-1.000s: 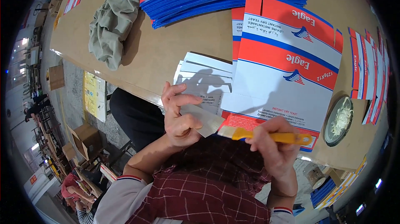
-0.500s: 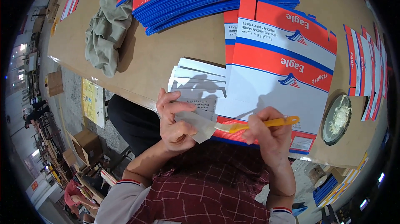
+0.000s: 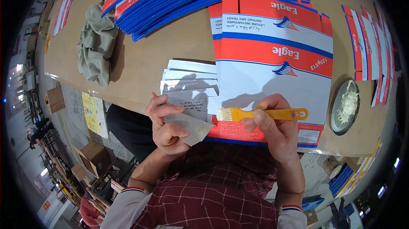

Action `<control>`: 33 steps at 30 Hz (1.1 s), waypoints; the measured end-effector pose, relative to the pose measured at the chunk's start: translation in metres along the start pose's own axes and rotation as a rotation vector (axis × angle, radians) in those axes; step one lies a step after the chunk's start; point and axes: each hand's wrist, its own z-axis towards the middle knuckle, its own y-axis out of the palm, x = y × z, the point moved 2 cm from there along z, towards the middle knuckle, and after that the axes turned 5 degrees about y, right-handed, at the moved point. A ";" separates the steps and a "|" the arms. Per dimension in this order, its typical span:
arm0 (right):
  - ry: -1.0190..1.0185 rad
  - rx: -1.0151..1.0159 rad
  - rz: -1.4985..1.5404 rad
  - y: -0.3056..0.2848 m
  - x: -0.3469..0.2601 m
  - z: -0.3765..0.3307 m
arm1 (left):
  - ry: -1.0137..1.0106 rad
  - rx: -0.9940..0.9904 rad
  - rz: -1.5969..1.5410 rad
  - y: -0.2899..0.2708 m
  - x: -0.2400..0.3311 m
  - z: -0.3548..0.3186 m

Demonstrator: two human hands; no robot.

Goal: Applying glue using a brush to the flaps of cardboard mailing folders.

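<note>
My left hand [image 3: 167,130] is closed on a pale grey piece of paper [image 3: 191,129], pinched by one corner, over the table's near edge. In my right hand [image 3: 276,126] is a flat brush [image 3: 266,114] with a yellow handle, its pale bristles pointing left, a little apart from the paper. Under the brush lies a flat red, white and blue carton blank [image 3: 272,86], printed side up. Fanned white slips [image 3: 187,82] lie beside the carton, partly behind my left hand. On the right, a round dish [image 3: 334,119] holds whitish paste [image 3: 350,103].
A thick stack of folded cartons [image 3: 204,7] fills the table's far side. A crumpled grey-green cloth [image 3: 96,47] lies at its left. More cartons [image 3: 370,54] overlap along the right edge. On the floor at left stands an open cardboard box [image 3: 94,157]; a person [image 3: 88,212] is nearby.
The brush has drawn back from the paper, and its bristles now show broadside. My left hand still holds the paper. The whole view has shifted, moving the table items slightly left.
</note>
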 end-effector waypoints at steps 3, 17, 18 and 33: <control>-0.019 -0.076 -0.079 -0.007 0.002 -0.002 | 0.012 0.021 0.003 0.001 -0.001 -0.001; 0.189 -0.140 0.009 -0.003 0.008 -0.002 | 0.004 0.059 -0.016 0.001 0.000 0.000; 0.135 -0.091 0.017 -0.005 0.009 -0.002 | -0.005 0.065 -0.028 0.002 0.000 0.000; 0.194 -0.151 -0.066 -0.001 0.010 0.002 | -0.011 0.077 -0.049 0.001 -0.003 -0.002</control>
